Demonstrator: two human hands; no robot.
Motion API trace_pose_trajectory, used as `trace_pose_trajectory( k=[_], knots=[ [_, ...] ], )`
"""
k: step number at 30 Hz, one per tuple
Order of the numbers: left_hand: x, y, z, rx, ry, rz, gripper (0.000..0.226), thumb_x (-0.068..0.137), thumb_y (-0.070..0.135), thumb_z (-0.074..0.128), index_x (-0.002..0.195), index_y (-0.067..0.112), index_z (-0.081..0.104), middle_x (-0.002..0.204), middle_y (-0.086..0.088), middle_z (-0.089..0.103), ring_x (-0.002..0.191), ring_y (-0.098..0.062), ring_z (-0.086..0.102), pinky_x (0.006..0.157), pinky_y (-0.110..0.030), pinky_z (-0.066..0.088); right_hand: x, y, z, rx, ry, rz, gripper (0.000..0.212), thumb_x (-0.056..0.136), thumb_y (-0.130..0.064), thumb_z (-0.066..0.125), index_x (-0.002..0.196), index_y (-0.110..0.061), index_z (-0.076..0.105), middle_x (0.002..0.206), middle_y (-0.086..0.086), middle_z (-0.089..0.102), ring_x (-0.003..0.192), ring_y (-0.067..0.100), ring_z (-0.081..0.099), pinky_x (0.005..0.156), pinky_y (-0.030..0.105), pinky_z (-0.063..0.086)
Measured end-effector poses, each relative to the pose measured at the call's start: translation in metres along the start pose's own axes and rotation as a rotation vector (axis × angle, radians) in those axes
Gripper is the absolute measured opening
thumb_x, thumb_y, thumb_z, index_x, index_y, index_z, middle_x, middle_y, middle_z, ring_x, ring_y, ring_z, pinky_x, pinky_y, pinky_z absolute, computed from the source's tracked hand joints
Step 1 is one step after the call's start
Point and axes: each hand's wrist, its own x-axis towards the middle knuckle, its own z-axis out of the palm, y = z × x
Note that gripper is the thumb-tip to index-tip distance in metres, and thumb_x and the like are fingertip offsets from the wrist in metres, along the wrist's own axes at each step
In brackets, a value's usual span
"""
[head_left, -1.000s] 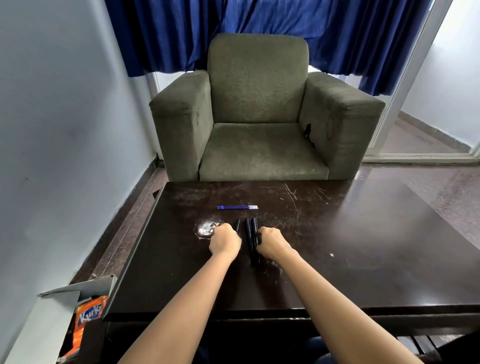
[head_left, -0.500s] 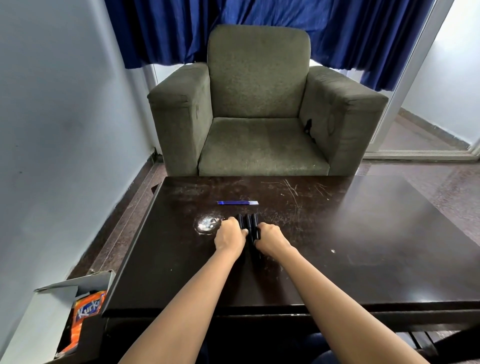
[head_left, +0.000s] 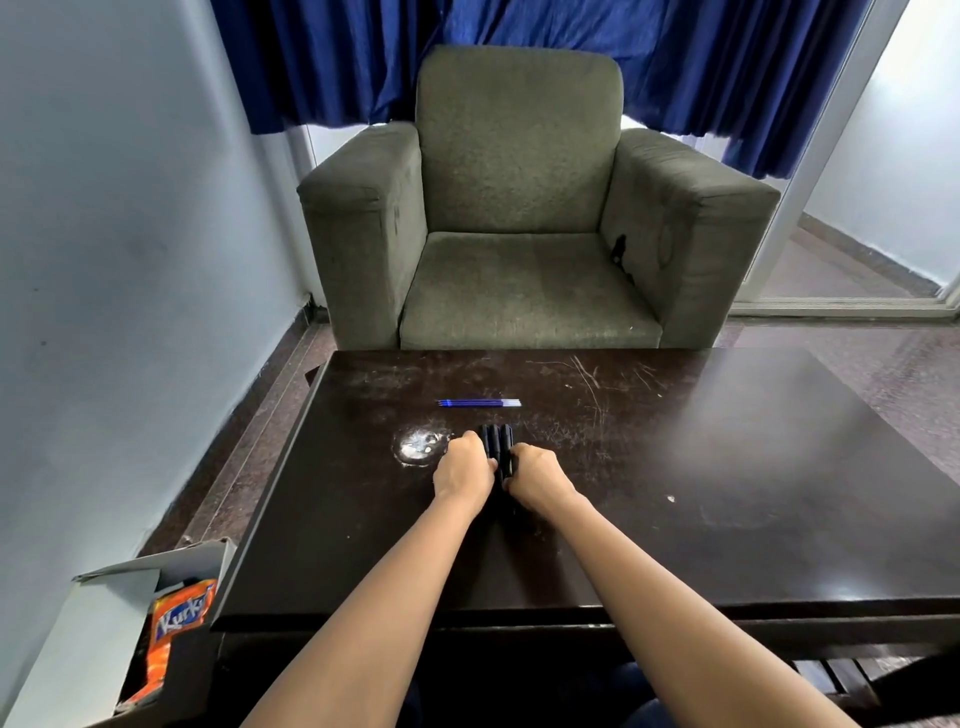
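Three black pens (head_left: 496, 441) lie side by side on the dark wooden table (head_left: 727, 467), pointing away from me. My left hand (head_left: 464, 470) and my right hand (head_left: 537, 475) press against the bundle from either side, fingers curled round it. The pens' near ends are hidden between the hands. A few blue pen refills (head_left: 479, 402) lie crosswise on the table just beyond the pens.
A small clear plastic piece (head_left: 420, 445) lies left of my left hand. A green armchair (head_left: 519, 218) stands behind the table. An open cardboard box (head_left: 119, 623) with an orange snack packet (head_left: 174, 629) sits on the floor at the table's left corner. Wall on the left.
My hands have closed in from both sides, gathering the black pens into a tight bundle. The camera has tilted slightly.
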Motion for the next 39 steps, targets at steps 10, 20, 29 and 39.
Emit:
trace_pose_trajectory(
  k=[10,20,29,39],
  knots=[
    [0.002,-0.032,-0.017,0.048,-0.001,-0.017,0.024,0.093,0.016,0.054,0.114,0.005,0.057,0.114,-0.013,0.062,0.102,-0.032,0.062,0.084,-0.042,0.050,0.002,-0.027,0.026,0.073,-0.010,-0.041,0.030,0.094,-0.023,0.053,0.115,-0.003,0.058,0.111,0.017,0.066,0.102,0.030,0.064,0.067,0.021,0.039],
    [0.002,-0.028,-0.015,0.013,-0.015,0.017,0.028,0.092,0.019,0.057,0.117,0.006,0.055,0.116,-0.013,0.061,0.104,-0.031,0.062,0.084,-0.042,0.051,0.002,-0.025,0.026,0.082,0.023,0.007,0.031,0.091,-0.024,0.056,0.113,-0.002,0.055,0.111,0.018,0.065,0.100,0.033,0.065,0.072,0.029,0.046],
    [0.003,-0.027,-0.013,0.024,-0.005,0.041,0.031,0.093,0.023,0.057,0.118,0.006,0.053,0.116,-0.013,0.060,0.104,-0.031,0.062,0.084,-0.042,0.051,0.004,-0.023,0.026,0.087,0.043,0.040,0.033,0.089,-0.026,0.058,0.112,-0.003,0.055,0.111,0.017,0.064,0.099,0.033,0.064,0.075,0.034,0.050],
    [0.002,-0.028,-0.012,0.010,-0.005,0.037,0.031,0.091,0.023,0.061,0.116,0.007,0.052,0.116,-0.012,0.060,0.105,-0.031,0.061,0.083,-0.041,0.050,0.005,-0.017,0.022,0.098,0.061,0.086,0.036,0.085,-0.015,0.059,0.117,0.001,0.054,0.115,0.019,0.061,0.102,0.035,0.064,0.077,0.036,0.052]
  ],
)
